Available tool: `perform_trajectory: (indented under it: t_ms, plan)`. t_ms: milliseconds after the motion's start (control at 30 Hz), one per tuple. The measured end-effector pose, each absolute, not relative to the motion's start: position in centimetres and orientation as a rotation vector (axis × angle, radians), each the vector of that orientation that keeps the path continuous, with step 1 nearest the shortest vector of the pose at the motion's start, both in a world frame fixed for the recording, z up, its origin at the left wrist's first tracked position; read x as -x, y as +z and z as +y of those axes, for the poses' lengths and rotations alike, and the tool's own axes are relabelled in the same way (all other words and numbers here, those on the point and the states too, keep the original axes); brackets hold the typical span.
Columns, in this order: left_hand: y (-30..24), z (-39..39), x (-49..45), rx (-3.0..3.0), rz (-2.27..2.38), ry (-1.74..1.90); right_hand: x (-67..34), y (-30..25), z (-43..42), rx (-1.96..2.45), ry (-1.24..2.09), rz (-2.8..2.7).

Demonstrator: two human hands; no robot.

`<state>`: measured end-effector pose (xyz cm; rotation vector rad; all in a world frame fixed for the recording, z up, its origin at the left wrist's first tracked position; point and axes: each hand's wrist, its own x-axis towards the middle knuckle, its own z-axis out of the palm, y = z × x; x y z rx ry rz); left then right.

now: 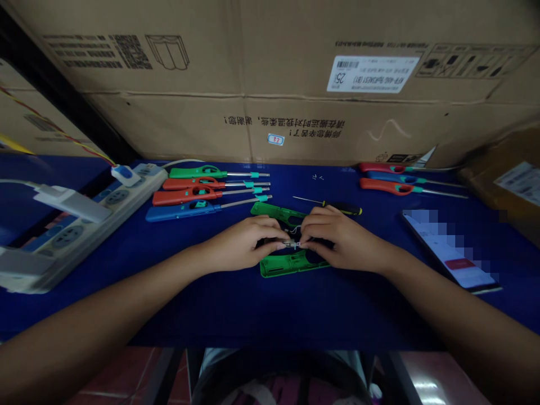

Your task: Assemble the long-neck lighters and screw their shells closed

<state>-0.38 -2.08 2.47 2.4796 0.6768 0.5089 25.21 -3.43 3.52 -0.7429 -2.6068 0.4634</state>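
My left hand (244,243) and my right hand (337,236) meet at the middle of the blue table, fingers pinched together on a small metal part (292,244) between them. Under the hands lies an opened green lighter shell: one half (278,211) just behind the fingers, the other half (287,264) in front of them. A thin wire runs from the small part toward the rear half. A black-handled screwdriver (337,207) lies just behind my right hand.
Several long-nosed lighters (198,194), green, red and blue, lie in a row at back left; three more lighters (396,179) lie at back right. A white power strip (84,225) sits at left, a phone (451,250) at right. Cardboard boxes (270,79) wall the back.
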Motion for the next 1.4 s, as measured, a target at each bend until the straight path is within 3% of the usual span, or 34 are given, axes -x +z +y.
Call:
perform_trajectory:
  t_ms: [367, 800, 1067, 1233, 1400]
  plan:
    - [2.6, -1.1, 1.3, -2.461, 0.738, 0.576, -26.2, 3.5, -2.8, 0.766, 0.467, -2.580]
    - [4.2, -0.5, 3.0, -2.685, 0.908, 0.383, -27.8, 5.1, -2.5, 0.933, 0.281, -2.544]
    - [4.5, -1.1, 2.4, -2.866, 0.821, 0.548, -30.0, 6.4, -2.7, 1.304, 0.520, -2.696]
    - [4.1, -2.3, 1.4, -2.853, 0.542, 0.418, -29.5, 6.3, -2.9, 1.262, 0.534, -2.691]
    - [4.5, -2.3, 1.8, -2.848, 0.589, 0.372, -29.1, 6.7, -3.1, 1.161, 0.586, -2.598]
